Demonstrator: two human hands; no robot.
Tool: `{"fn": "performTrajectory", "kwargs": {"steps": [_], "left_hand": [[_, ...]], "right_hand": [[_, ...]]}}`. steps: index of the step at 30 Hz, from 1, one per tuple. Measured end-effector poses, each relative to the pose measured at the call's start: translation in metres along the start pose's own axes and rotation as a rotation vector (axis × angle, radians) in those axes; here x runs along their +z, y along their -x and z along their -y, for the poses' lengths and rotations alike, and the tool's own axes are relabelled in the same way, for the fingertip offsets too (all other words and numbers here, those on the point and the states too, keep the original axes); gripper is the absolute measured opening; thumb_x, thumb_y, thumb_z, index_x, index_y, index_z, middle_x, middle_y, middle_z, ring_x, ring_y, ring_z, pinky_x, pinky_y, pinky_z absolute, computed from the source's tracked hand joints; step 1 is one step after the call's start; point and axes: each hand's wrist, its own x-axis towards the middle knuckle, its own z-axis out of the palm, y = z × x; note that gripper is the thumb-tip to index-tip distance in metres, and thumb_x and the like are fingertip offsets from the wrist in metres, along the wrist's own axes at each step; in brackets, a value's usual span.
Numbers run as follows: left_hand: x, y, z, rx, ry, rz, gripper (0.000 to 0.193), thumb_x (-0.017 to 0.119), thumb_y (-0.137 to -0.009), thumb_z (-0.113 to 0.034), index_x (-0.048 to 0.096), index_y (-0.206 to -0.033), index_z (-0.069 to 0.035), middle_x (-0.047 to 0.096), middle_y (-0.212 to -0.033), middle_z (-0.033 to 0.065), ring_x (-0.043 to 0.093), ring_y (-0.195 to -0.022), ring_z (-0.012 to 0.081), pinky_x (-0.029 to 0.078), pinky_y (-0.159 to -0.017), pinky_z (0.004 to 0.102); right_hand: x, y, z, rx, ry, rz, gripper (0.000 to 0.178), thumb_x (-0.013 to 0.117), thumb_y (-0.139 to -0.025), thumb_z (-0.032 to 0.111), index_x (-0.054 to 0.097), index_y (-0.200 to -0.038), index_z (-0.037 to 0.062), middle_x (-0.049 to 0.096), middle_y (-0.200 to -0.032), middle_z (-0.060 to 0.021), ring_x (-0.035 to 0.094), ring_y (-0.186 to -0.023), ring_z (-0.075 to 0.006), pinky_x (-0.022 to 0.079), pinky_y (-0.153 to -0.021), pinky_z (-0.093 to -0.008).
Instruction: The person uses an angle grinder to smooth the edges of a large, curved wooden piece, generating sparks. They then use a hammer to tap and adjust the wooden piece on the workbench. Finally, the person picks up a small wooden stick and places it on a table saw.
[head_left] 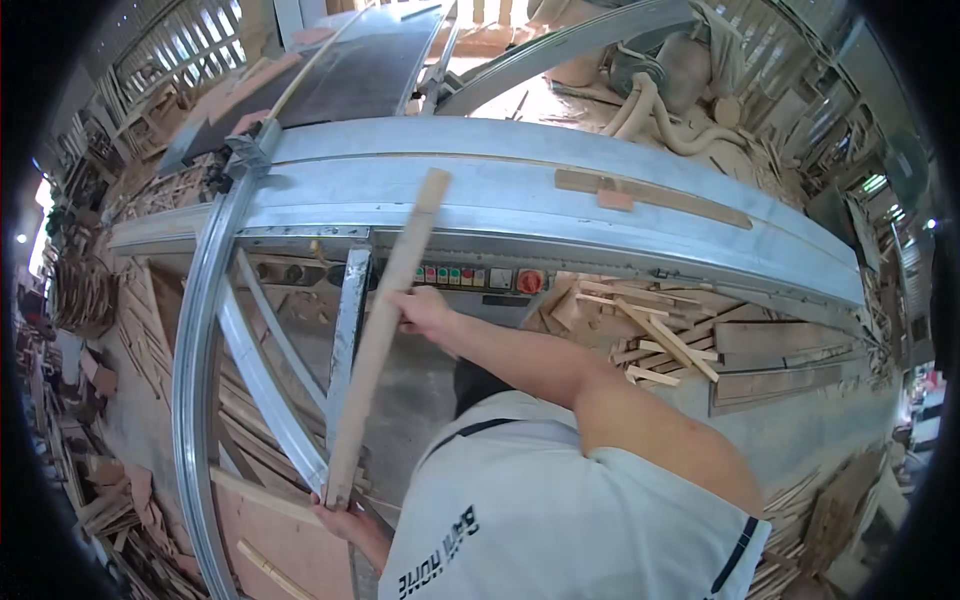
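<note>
A long, narrow wooden board [385,320] slants in front of me, its far end over the pale metal sliding table [480,195] of a panel saw. My right hand [425,312] grips the board's right edge around its middle, fingers closed on it. At the near end, my left hand [345,522] holds the board from below, partly hidden by it. Farther right on the metal table lies a thin wooden strip [680,202], with a small wood block [615,200] against it.
A long metal fence rail [195,400] runs along the left, with a diagonal brace [265,380] beside it. Control buttons [450,276] and a red switch [530,281] sit under the table edge. Offcuts [660,340] are piled at right; a dark tabletop [355,75] lies beyond.
</note>
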Motion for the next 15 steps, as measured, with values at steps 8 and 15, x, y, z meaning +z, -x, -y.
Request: {"fn": "performTrajectory", "kwargs": {"steps": [8, 15], "left_hand": [[0.141, -0.098, -0.033, 0.129, -0.200, -0.290, 0.053, 0.036, -0.106, -0.042, 0.049, -0.135, -0.001, 0.053, -0.134, 0.0196, 0.055, -0.120, 0.0331, 0.046, -0.099, 0.0429], [0.162, -0.240, -0.009, 0.255, -0.843, -0.330, 0.038, 0.058, -0.097, -0.024, 0.058, -0.124, 0.002, 0.054, -0.133, 0.0187, 0.054, -0.121, 0.0292, 0.046, -0.098, 0.0402]], "right_hand": [[0.113, -0.218, 0.062, -0.057, 0.452, 0.274, 0.033, 0.068, -0.091, 0.033, 0.069, -0.082, 0.0018, 0.064, -0.068, -0.0065, 0.058, -0.054, -0.0146, 0.045, -0.047, -0.0296], [0.159, -0.291, 0.202, -0.414, 0.811, 0.465, 0.035, 0.063, -0.092, 0.031, 0.070, -0.105, -0.0008, 0.072, -0.086, -0.0131, 0.070, -0.079, -0.0205, 0.055, -0.072, -0.0338]]}}
